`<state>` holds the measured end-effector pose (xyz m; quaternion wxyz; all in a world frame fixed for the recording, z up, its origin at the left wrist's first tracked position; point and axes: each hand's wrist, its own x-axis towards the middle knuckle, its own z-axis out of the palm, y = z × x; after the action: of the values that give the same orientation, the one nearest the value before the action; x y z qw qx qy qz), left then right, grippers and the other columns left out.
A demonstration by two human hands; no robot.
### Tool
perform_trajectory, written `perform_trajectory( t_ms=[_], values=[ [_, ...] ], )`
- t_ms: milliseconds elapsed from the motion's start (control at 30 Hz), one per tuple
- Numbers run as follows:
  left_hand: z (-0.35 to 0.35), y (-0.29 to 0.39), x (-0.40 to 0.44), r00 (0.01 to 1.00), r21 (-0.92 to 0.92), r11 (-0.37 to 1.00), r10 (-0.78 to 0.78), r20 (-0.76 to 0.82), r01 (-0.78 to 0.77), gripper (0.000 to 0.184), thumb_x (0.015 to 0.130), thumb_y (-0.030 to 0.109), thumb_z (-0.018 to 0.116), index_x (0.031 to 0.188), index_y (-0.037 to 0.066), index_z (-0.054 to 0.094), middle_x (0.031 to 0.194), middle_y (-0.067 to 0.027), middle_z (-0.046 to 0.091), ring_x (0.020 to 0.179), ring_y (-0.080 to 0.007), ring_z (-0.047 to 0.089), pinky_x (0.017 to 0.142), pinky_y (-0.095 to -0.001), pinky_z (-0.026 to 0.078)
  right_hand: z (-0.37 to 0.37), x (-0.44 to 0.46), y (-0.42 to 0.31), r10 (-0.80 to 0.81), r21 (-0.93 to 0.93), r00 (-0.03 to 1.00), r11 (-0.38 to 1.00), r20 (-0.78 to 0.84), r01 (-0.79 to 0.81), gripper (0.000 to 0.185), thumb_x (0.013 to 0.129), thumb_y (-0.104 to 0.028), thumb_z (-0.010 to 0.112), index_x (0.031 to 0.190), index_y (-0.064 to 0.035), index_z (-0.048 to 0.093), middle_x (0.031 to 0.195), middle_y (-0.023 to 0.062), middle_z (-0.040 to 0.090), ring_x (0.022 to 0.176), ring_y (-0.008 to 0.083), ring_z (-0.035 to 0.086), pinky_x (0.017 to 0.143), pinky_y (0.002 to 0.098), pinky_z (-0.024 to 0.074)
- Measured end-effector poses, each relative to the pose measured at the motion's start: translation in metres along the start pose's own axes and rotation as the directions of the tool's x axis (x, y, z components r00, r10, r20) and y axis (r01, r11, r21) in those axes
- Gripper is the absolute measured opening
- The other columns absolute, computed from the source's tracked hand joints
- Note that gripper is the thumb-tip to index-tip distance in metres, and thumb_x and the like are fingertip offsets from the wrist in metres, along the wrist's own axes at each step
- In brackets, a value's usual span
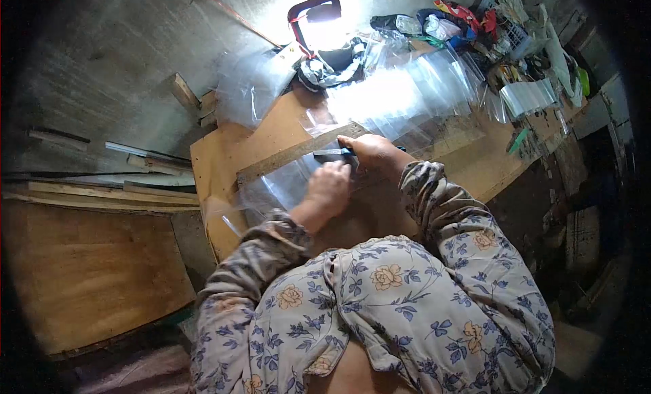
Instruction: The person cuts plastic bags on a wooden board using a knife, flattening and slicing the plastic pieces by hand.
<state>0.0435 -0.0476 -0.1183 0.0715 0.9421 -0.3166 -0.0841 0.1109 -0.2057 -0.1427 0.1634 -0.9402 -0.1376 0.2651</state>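
Observation:
My right hand (374, 152) is closed around a small dark tool with a pale metal strip (330, 152); its exact kind is unclear. Just below the tool is my left hand (329, 188), its fingers bunched together and slightly blurred. Whatever they grip is hidden. A clear plastic sheet (281, 184) lies to the left of both hands, over a wooden board (261, 165) on the table, and runs up to my left hand.
A bright lamp with a dark frame (296, 28) lights the wooden table (224, 150) from the back. Stacked clear plastic sheets (441, 82) lie behind my hands. Bags and clutter (444, 24) fill the back right, near a green object (519, 140). Wood strips (115, 194) lie left.

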Motion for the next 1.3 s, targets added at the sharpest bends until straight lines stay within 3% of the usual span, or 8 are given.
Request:
perform_trajectory(
  t_ms=[33,133,300,533,667,800,1000,1300],
  values=[
    [0.014,0.012,0.002,0.999,0.007,1.000,-0.004,-0.042,0.004,0.047,0.081,0.027,0.048,0.120,0.001,0.045,0.127,-0.0168,0.041,0.120,-0.0300,0.035,0.100,-0.0417,0.028,0.000,-0.004,-0.002,-0.052,-0.085,0.997,0.995,-0.063,0.047,0.084,0.064,-0.008,0.067,0.135,-0.0214,0.024,0.096,0.0167,0.060,0.086,0.0322,0.059,0.069,0.0397,0.0462],
    [0.036,0.005,0.012,1.000,0.083,0.996,0.011,-0.022,-0.009,0.053,0.082,0.037,0.045,0.121,0.001,0.044,0.129,-0.0170,0.038,0.125,-0.0313,0.027,0.102,-0.0458,0.020,-0.001,0.001,-0.002,-0.096,-0.107,0.988,0.991,-0.125,0.083,0.080,0.066,-0.010,0.063,0.135,-0.0188,0.024,0.094,0.0167,0.061,0.083,0.0326,0.059,0.068,0.0394,0.0466],
    [0.032,-0.004,0.007,0.997,0.118,0.992,-0.028,-0.069,0.036,0.062,0.080,0.055,0.039,0.123,0.011,0.046,0.131,-0.0103,0.039,0.120,-0.0274,0.030,0.099,-0.0439,0.019,0.007,0.002,0.010,-0.029,-0.002,0.997,1.000,-0.078,0.029,0.090,0.058,-0.021,0.072,0.135,-0.0141,0.024,0.109,0.0155,0.056,0.098,0.0316,0.055,0.080,0.0368,0.0450],
    [0.017,-0.013,0.016,1.000,0.141,0.990,-0.008,-0.005,0.009,0.049,0.083,0.046,0.039,0.123,0.020,0.046,0.135,-0.0069,0.032,0.127,-0.0295,0.021,0.101,-0.0540,0.011,0.008,-0.050,-0.003,0.225,0.203,0.965,0.959,-0.131,-0.196,0.061,0.068,-0.015,0.067,0.120,-0.0041,0.037,0.105,0.0199,0.056,0.100,0.0311,0.054,0.079,0.0388,0.0455],
    [0.030,-0.028,0.016,0.999,0.121,0.992,0.023,-0.043,-0.018,0.044,0.084,0.041,0.038,0.125,0.025,0.043,0.139,-0.0048,0.027,0.130,-0.0299,0.015,0.101,-0.0559,0.008,0.050,-0.094,0.014,0.218,0.333,0.937,0.935,-0.273,-0.121,0.054,0.067,-0.018,0.068,0.111,-0.0045,0.040,0.098,0.0233,0.056,0.094,0.0354,0.055,0.076,0.0410,0.0453],
    [0.035,-0.033,0.017,1.000,0.045,0.999,-0.002,-0.016,0.003,0.043,0.085,0.038,0.037,0.128,0.030,0.038,0.141,-0.0015,0.023,0.131,-0.0305,0.014,0.100,-0.0571,0.008,0.084,-0.161,0.013,0.090,0.366,0.826,0.919,-0.556,0.146,0.045,0.070,-0.013,0.064,0.110,-0.0059,0.045,0.090,0.0194,0.054,0.082,0.0364,0.055,0.073,0.0418,0.0449],
    [0.035,-0.033,0.017,1.000,0.047,0.999,-0.007,-0.009,0.008,0.043,0.085,0.041,0.035,0.127,0.032,0.039,0.142,-0.0004,0.021,0.132,-0.0284,0.012,0.101,-0.0576,0.007,0.092,-0.173,0.009,0.042,0.309,0.776,0.930,-0.629,0.200,0.028,0.074,-0.007,0.056,0.102,-0.0029,0.053,0.087,0.0176,0.054,0.079,0.0333,0.055,0.069,0.0385,0.0454],
    [0.036,-0.032,0.016,1.000,0.069,0.998,-0.001,-0.020,0.002,0.046,0.084,0.042,0.038,0.129,0.031,0.037,0.142,-0.0012,0.022,0.132,-0.0285,0.013,0.100,-0.0574,0.007,0.093,-0.130,0.003,0.067,0.271,0.805,0.955,-0.590,0.120,0.034,0.075,-0.010,0.056,0.108,-0.0071,0.049,0.094,0.0172,0.049,0.084,0.0355,0.054,0.075,0.0423,0.0456]
  ],
)
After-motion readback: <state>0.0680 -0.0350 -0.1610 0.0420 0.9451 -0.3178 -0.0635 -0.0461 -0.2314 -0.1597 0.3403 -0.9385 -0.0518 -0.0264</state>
